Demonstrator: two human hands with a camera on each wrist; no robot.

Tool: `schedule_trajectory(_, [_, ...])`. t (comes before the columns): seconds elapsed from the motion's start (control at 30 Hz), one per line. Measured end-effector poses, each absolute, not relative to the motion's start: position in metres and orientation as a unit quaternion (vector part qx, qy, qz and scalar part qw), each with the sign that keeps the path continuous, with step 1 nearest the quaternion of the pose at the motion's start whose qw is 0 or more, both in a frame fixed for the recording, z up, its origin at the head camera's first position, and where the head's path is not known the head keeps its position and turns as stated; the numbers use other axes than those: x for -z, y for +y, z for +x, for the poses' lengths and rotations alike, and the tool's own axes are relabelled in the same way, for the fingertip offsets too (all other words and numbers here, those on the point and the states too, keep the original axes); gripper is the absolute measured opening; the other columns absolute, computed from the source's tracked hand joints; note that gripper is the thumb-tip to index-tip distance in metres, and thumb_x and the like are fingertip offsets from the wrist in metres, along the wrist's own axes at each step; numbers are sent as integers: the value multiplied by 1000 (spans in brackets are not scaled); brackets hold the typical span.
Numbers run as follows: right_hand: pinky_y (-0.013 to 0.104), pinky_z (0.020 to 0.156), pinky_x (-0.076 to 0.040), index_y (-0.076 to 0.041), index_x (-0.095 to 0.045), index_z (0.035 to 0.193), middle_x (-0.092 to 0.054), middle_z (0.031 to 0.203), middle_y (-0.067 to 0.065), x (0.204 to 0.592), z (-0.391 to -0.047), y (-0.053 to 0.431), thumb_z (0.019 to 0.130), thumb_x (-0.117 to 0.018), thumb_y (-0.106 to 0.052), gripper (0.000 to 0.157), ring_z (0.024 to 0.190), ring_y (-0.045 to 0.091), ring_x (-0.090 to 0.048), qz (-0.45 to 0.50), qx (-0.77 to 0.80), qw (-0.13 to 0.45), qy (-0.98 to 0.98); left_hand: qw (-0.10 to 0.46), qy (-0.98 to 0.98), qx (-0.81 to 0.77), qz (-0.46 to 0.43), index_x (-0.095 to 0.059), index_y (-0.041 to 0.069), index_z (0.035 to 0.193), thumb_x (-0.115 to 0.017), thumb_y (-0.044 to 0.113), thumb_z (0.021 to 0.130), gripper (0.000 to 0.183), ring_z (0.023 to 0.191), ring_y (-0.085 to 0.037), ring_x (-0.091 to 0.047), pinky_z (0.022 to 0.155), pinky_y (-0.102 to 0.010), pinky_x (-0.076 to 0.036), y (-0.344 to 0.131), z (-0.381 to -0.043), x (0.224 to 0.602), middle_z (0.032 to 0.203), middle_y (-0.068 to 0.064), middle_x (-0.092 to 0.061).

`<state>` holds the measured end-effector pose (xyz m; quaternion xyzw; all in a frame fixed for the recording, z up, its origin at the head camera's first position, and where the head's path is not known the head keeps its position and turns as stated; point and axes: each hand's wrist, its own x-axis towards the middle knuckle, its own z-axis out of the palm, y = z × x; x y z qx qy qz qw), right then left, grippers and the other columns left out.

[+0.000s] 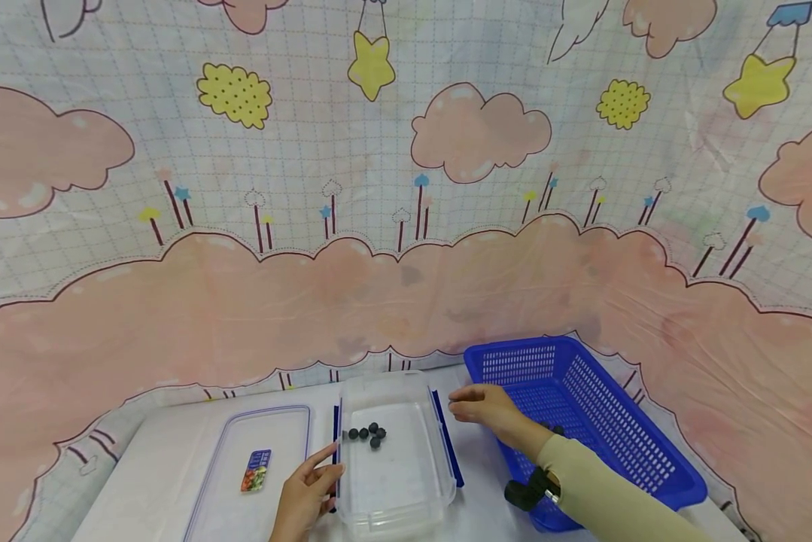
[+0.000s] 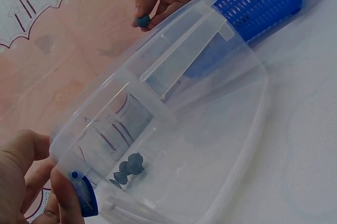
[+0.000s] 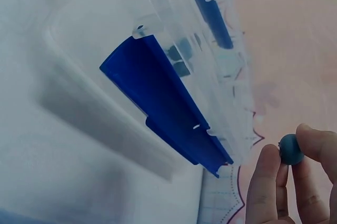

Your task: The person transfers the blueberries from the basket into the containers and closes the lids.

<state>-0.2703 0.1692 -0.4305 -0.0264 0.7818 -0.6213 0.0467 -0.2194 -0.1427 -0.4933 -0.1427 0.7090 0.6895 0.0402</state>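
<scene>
A clear plastic box with blue side latches stands in the middle of the table. Inside it, toward the left wall, lies a small group of blueberries. My left hand grips the box's left edge beside the latch, thumb and fingers on either side of the wall. Between thumb and fingertips, my right hand pinches one blueberry. That hand is raised just outside the box's right side, between box and basket. In the head view the pinched berry is mostly hidden by the fingers.
To the right is a blue slotted basket with some dark berries in it, partly behind the right forearm. A clear lid with a colourful label lies at the left. A patterned cloth hangs behind the table.
</scene>
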Motion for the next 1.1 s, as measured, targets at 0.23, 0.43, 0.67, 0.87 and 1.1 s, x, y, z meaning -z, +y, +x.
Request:
schedule_trajectory(0.23, [40, 86, -57, 9, -67, 112, -69, 105, 14, 433, -271, 161, 87, -73, -8, 30, 100, 35, -69, -4, 616, 49, 786, 40, 711, -687, -144, -56, 6, 138, -71, 15, 90, 51, 68, -13, -54, 54, -24, -52, -143, -220, 494, 80, 4, -64])
schedule_trajectory(0.43, [39, 86, -57, 9, -67, 111, -70, 105, 15, 434, -271, 157, 88, -72, -7, 29, 98, 32, -70, -10, 614, 53, 787, 40, 711, -688, -143, -56, 6, 138, -71, 15, 90, 50, 68, -13, -54, 53, -24, -51, -143, -220, 495, 80, 4, -64])
schedule_trajectory(0.67, [37, 85, -57, 8, -68, 111, -70, 101, 12, 436, -273, 149, 88, -72, -7, 28, 93, 25, -71, -17, 616, 62, 785, 40, 713, -686, -141, -56, 5, 138, -71, 15, 91, 50, 68, -13, -54, 54, -24, -51, -143, -220, 496, 80, 4, -64])
schedule_trajectory(0.87, [37, 84, -58, 11, -66, 112, -70, 99, 12, 434, -272, 140, 87, -73, -6, 31, 93, 29, -71, -27, 625, 66, 777, 39, 711, -688, -140, -55, 5, 138, -71, 15, 91, 51, 68, -13, -54, 54, -24, -52, -143, -220, 497, 80, 4, -64])
schedule_trajectory(1.1, [37, 84, -58, 8, -68, 112, -71, 97, 10, 434, -272, 129, 87, -74, -7, 30, 92, 27, -71, -15, 619, 75, 781, 37, 708, -691, -138, -55, 5, 138, -71, 16, 91, 51, 68, -12, -54, 54, -24, -51, -143, -219, 497, 80, 4, -65])
